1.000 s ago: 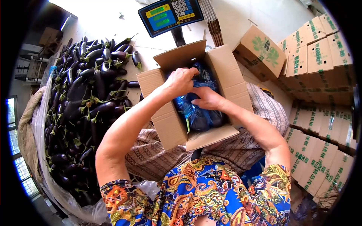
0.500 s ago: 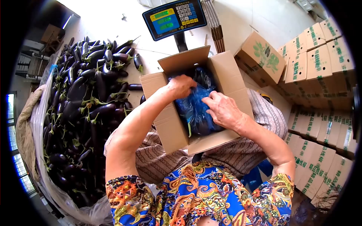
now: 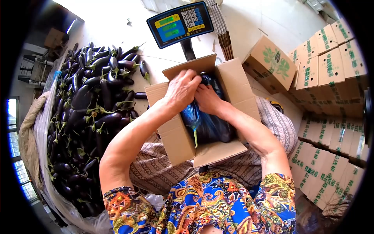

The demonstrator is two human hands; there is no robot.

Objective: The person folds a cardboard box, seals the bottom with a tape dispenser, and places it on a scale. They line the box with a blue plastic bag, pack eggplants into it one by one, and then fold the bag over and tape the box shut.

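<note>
An open cardboard box (image 3: pixel 238 80) stands in front of me, its flaps folded outward. Inside lie dark eggplants (image 3: pixel 223 130) in a thin blue plastic bag (image 3: pixel 191 117), one green stem pointing toward me. My left hand (image 3: pixel 182 89) is at the upper left of the box with its fingers bunched on the bag. Close against it, my right hand (image 3: pixel 208 98) grips the bag too, its fingertips partly hidden beside the left hand.
A big heap of eggplants (image 3: pixel 83 97) lies on plastic sheeting (image 3: pixel 41 132) at the left. Behind the box rises a scale display (image 3: pixel 180 24). Flattened cardboard (image 3: pixel 220 29) stands beside it. A closed box (image 3: pixel 270 62) and stacked boxes (image 3: pixel 329 66) fill the right.
Both hands have moved to the back of the box and come together. The blue bag is drawn up toward them, uncovering more of the eggplants at the front right.
</note>
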